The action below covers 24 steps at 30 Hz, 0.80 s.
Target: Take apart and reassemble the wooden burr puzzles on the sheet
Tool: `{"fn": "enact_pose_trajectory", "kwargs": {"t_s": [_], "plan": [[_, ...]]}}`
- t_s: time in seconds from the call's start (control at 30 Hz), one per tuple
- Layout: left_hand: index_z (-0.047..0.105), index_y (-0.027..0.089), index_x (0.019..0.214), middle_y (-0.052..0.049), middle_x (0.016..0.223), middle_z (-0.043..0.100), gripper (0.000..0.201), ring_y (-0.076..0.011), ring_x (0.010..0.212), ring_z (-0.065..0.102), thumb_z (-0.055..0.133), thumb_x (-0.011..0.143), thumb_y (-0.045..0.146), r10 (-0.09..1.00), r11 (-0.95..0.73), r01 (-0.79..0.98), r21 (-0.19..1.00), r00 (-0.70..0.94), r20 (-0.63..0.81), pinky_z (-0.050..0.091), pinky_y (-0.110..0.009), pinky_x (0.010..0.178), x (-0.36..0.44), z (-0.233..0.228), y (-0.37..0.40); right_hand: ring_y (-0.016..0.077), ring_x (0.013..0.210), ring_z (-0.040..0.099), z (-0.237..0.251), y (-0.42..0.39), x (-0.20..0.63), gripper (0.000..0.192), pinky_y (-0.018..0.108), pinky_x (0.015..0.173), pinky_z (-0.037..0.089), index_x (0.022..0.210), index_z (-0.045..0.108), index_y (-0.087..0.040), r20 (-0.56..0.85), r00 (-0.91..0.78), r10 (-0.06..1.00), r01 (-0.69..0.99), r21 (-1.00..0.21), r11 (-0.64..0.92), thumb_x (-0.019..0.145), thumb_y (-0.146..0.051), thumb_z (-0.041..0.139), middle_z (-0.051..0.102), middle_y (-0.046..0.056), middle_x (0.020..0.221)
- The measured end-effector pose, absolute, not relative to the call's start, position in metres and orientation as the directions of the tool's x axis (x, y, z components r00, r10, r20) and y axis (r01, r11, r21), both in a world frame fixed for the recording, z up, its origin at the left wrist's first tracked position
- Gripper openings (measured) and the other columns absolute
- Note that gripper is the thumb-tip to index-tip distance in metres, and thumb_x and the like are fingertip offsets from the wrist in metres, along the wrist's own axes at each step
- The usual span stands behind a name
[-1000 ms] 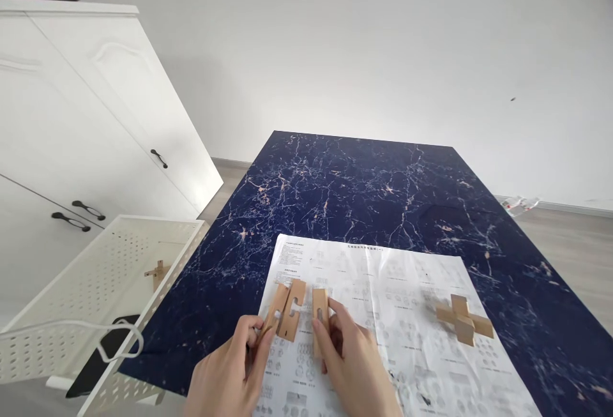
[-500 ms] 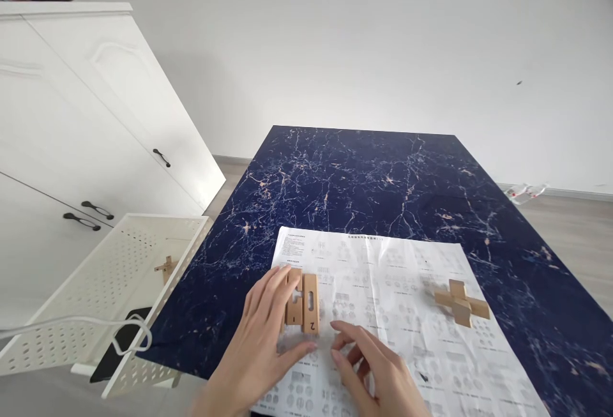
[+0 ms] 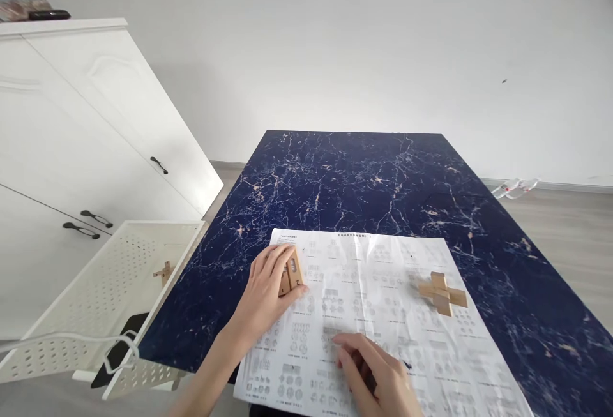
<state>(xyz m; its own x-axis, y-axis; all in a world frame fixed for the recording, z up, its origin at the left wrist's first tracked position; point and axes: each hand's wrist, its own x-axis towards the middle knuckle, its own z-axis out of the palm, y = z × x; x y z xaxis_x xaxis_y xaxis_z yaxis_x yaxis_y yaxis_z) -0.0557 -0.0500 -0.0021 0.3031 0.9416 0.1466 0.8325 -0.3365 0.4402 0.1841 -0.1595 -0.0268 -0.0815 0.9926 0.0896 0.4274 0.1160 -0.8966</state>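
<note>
Your left hand (image 3: 268, 289) is closing around the wooden pieces (image 3: 292, 274), holding them together on the instruction sheet (image 3: 373, 315), probably so the notched parts are not sliding apart. Your right hand (image 3: 378, 375) is resting with curled fingers on the sheet's near part, pressing the paper flat; whether it is holding something, I cannot tell. An assembled wooden cross (image 3: 441, 293) is lying further right on the sheet. Beside the desk (image 3: 364, 181), the white perforated basket (image 3: 100, 302) is containing one small wooden piece (image 3: 163, 271) and a dark flat thing.
</note>
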Motion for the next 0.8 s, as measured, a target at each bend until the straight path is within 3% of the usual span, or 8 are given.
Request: {"fn": "enact_pose_trajectory", "kwargs": {"t_s": [0.3, 0.8], "plan": [[0.037, 0.035, 0.159, -0.009, 0.158, 0.052, 0.071, -0.037, 0.15, 0.042, 0.075, 0.099, 0.035, 0.957, -0.278, 0.83, 0.483, 0.199, 0.209, 0.037, -0.06, 0.125, -0.0574, -0.0047, -0.0474, 0.0166, 0.056, 0.063, -0.0252, -0.159, 0.1877, 0.037, 0.025, 0.054, 0.052, 0.106, 0.077, -0.026, 0.063, -0.137, 0.989, 0.385, -0.916, 0.111, 0.113, -0.05, 0.05, 0.071, 0.003, 0.076], [0.03, 0.038, 0.163, -0.011, 0.165, 0.043, 0.081, -0.0392, 0.157, 0.037, 0.076, 0.097, 0.043, 0.959, -0.275, 0.8, 0.533, 0.188, 0.212, 0.037, -0.062, 0.127, -0.0643, -0.0016, -0.0514, 0.0169, 0.057, 0.064, -0.0204, -0.1587, 0.1895, 0.036, 0.025, 0.051, 0.05, 0.107, 0.076, -0.026, 0.034, -0.179, 0.983, 0.368, -0.924, 0.099, 0.114, -0.048, 0.048, 0.072, 0.003, 0.076]]}}
